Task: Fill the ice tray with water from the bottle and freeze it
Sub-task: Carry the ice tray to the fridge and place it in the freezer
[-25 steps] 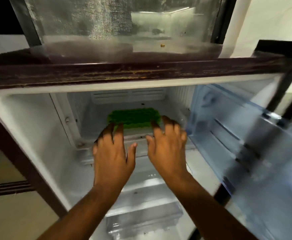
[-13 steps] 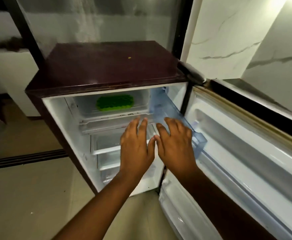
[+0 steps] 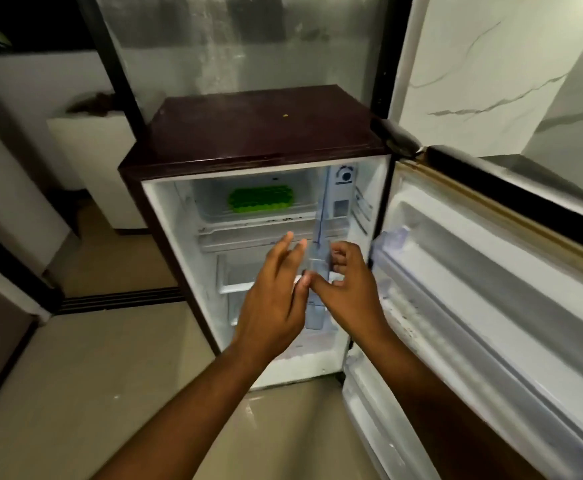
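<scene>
The green ice tray (image 3: 260,199) lies flat in the freezer compartment at the top of the small open fridge (image 3: 265,133). The compartment's translucent blue flap door (image 3: 321,209) stands swung out, edge-on to me. My right hand (image 3: 352,292) is at the flap's lower edge, fingers curled on its right side and thumb on its left. Just left of the flap, my left hand (image 3: 272,299) has its fingers spread and holds nothing; its thumb touches the right thumb. No bottle is in view.
The main fridge door (image 3: 473,271) hangs wide open to the right, its empty shelves facing me. Clear shelves and a drawer sit below the freezer compartment. A white planter box (image 3: 92,161) stands to the left on the tiled floor. Behind are a glass pane and a marble wall.
My view has pulled back and up from the fridge. Both hands have drawn out of the freezer compartment, leaving the green tray inside. The blue flap has swung from wide open to edge-on.
</scene>
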Available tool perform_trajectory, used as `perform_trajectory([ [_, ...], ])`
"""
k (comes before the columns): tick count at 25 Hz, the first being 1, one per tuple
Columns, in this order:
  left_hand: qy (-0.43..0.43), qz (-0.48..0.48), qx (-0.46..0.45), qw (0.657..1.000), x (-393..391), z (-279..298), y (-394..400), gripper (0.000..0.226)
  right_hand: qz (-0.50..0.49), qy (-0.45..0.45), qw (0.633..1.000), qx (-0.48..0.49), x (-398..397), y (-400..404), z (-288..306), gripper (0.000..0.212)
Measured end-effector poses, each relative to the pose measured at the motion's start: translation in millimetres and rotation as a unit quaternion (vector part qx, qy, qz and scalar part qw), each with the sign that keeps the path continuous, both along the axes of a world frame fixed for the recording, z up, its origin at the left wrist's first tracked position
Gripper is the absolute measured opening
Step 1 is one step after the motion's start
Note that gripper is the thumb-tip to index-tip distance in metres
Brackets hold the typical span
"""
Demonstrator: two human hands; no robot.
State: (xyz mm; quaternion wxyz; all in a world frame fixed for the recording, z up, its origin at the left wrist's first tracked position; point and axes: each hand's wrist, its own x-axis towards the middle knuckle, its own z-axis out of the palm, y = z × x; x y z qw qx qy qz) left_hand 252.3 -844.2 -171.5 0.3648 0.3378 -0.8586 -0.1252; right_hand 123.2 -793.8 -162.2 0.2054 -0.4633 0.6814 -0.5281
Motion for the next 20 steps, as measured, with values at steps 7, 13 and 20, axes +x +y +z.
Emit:
perform_trajectory([
  [7,-0.322,0.147,-0.19,0.916,84,-3,-106,0.078,0.101,0.095,0.99,0.028,99,-128,-60,0.034],
  [13,-0.457,0.282,-0.22,0.814,83,-25,-197,0.069,0.092,0.106,0.989,-0.041,139,-252,-83,0.032],
  [20,-0.506,0.303,-0.192,0.785,60,-22,-272,0.073,0.149,-0.273,0.946,-0.087,134,-329,-87,0.02],
])
